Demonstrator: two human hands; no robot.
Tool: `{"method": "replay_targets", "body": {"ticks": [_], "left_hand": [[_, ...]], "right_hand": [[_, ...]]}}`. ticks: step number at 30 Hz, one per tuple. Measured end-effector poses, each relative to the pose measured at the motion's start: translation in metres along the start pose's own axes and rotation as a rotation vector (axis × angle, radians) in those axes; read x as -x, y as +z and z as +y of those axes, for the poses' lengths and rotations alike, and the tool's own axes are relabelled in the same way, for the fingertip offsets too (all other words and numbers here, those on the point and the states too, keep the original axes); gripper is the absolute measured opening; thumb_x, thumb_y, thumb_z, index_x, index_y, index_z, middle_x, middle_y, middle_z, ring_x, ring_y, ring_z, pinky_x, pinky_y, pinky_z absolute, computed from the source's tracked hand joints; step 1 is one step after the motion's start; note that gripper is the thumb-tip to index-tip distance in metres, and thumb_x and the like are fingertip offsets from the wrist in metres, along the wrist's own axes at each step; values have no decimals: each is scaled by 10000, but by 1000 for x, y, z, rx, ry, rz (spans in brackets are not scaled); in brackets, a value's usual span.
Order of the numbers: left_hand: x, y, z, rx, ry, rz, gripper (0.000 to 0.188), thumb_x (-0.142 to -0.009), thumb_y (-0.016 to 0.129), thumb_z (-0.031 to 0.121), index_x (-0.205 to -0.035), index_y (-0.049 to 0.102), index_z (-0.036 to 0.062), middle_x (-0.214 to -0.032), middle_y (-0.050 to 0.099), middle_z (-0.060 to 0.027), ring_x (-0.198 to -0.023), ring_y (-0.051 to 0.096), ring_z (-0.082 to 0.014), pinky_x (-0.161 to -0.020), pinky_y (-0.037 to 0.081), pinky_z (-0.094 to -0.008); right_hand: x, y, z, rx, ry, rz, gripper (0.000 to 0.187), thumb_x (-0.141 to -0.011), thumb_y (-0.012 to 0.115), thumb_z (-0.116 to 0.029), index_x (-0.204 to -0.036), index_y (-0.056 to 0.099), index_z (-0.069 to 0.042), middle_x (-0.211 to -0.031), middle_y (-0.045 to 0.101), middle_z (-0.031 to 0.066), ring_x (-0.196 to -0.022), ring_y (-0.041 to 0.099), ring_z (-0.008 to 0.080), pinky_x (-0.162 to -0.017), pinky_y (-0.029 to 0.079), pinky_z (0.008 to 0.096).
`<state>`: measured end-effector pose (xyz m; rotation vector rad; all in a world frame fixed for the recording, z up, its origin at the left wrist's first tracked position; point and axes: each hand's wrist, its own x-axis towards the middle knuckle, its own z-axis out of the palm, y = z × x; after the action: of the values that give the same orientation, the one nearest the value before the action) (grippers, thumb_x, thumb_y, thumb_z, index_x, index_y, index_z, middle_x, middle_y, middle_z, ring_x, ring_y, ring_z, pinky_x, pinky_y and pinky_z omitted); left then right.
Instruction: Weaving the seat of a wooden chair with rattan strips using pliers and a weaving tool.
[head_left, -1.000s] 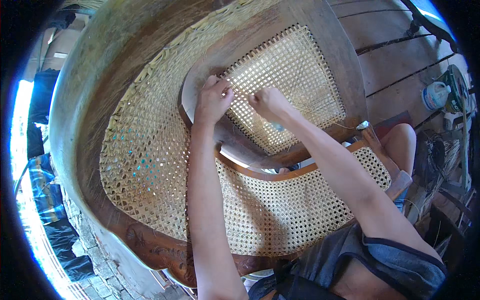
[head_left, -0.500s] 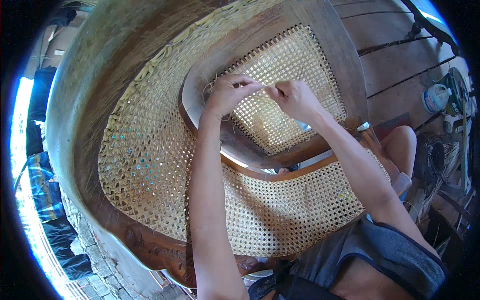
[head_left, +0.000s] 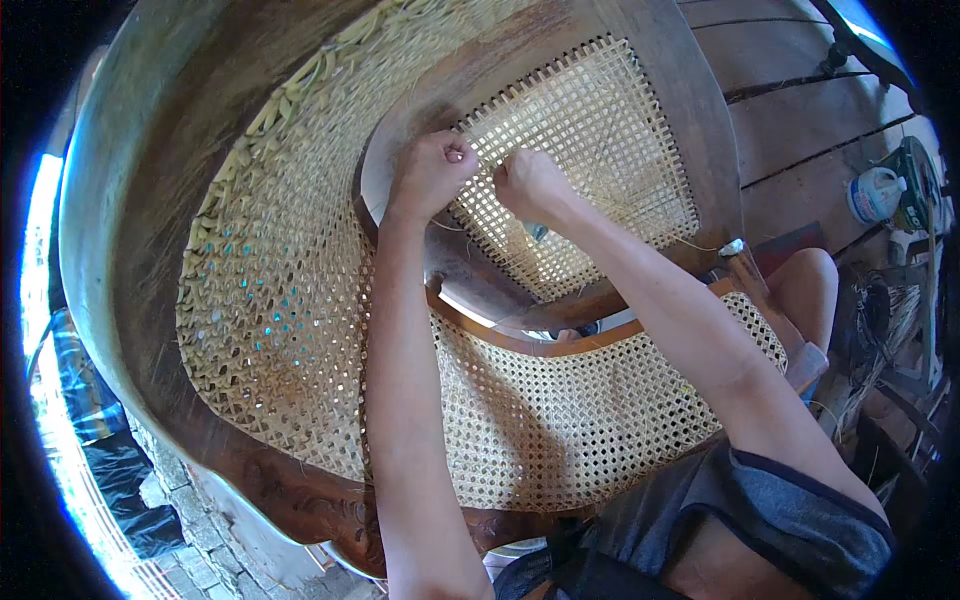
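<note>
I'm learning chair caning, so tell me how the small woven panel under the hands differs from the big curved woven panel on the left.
The small cane panel is flat, pale and sits in a narrow wooden frame; both the left hand and right hand work at its edge. The large curved cane panel is bowed, yellower, untouched, with loose strand ends along its rim. Both share the open holed weave.

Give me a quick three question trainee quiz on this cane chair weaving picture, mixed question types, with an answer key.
1. True or false: both hands work at the upper left edge of the inner cane panel.
2. Multiple choice: what stands on the wooden floor at the far right? A) a white plastic jug B) a red bucket C) a metal kettle
3. Fill in: the outer woven back sits in a curved ______ frame.

Key:
1. True; the left hand and the right hand are both closed at that edge.
2. A, the white plastic jug.
3. Wooden; see the wooden frame.
</note>
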<state>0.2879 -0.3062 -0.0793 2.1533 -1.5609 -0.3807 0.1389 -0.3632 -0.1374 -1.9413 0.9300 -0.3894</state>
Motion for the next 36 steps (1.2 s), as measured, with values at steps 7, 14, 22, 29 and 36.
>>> {"method": "replay_targets", "body": {"ticks": [7, 14, 22, 29, 36], "left_hand": [[-8, 1, 2, -192, 22, -28, 194, -812, 676, 201, -826, 689, 8, -760, 668, -111, -690, 629, -184, -661, 492, -339], [-3, 4, 14, -344, 53, -40, 163, -801, 665, 212, -905, 713, 96, -946, 699, -119, -874, 670, -301, -772, 527, -415], [14, 13, 2, -266, 183, 55, 127, -786, 702, 140, -902, 714, 90, -977, 659, -105, -852, 662, -278, -749, 528, -402], [23, 20, 0, -240, 192, 170, 115, -797, 681, 155, -903, 699, 114, -1022, 633, -102, -941, 652, -324, -829, 529, -431], [22, -12, 39, -825, -363, 159, 199, -898, 581, 280, -901, 709, 129, -981, 703, -116, -929, 683, -338, -803, 540, -435]], "right_hand": [[4, 7, 7, -1, -74, 111, 241, -841, 553, -149, -779, 662, 56, -704, 654, 262, -662, 689, 376, -648, 557, 459], [-5, 5, 16, -220, 85, -93, 288, -840, 565, -189, -788, 674, 73, -761, 667, 278, -771, 692, 394, -751, 561, 450], [1, -3, -1, 2, 143, -86, 369, -908, 543, -270, -839, 681, 65, -835, 681, 271, -803, 698, 387, -741, 562, 467], [47, -28, 46, 102, 5, -65, 418, -969, 501, -326, -829, 687, 21, -768, 667, 248, -699, 674, 376, -701, 566, 465], [61, -37, 69, -205, 91, -30, 362, -1008, 485, -293, -914, 678, -1, -707, 635, 113, -521, 570, 174, -531, 495, 350]]}}
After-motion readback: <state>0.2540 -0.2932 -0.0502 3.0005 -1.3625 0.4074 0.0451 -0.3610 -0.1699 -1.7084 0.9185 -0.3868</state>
